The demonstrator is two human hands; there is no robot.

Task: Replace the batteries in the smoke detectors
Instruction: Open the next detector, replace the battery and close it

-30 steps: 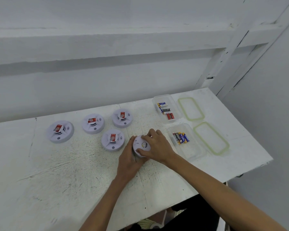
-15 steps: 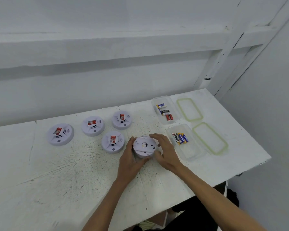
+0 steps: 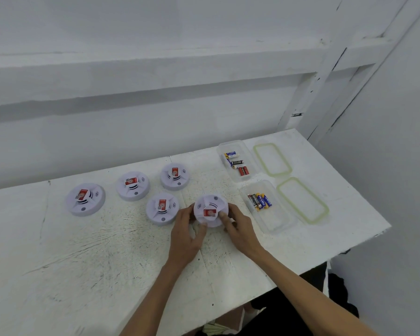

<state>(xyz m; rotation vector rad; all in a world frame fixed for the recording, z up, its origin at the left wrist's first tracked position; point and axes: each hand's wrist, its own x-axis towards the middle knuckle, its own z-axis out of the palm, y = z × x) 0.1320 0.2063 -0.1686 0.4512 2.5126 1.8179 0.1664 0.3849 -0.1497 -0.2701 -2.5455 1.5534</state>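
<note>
Round white plastic smoke detector (image 3: pixel 210 210) with a red label, head view: red label up, at mid-bench (image 3: pixel 107 263), just right of four like detectors (image 3: pixel 162 208). Left hand (image 3: pixel 186 235) and right hand (image 3: pixel 240 229) grip its opposite rims, fingers curled about it. Near clear plastic box (image 3: pixel 274 226) holds bunched batteries (image 3: pixel 260 202). Far clear plastic box (image 3: pixel 229 146) holds loose batteries (image 3: pixel 237 162). Two green-rimmed lids (image 3: pixel 302 200) lie beside the boxes.
</note>
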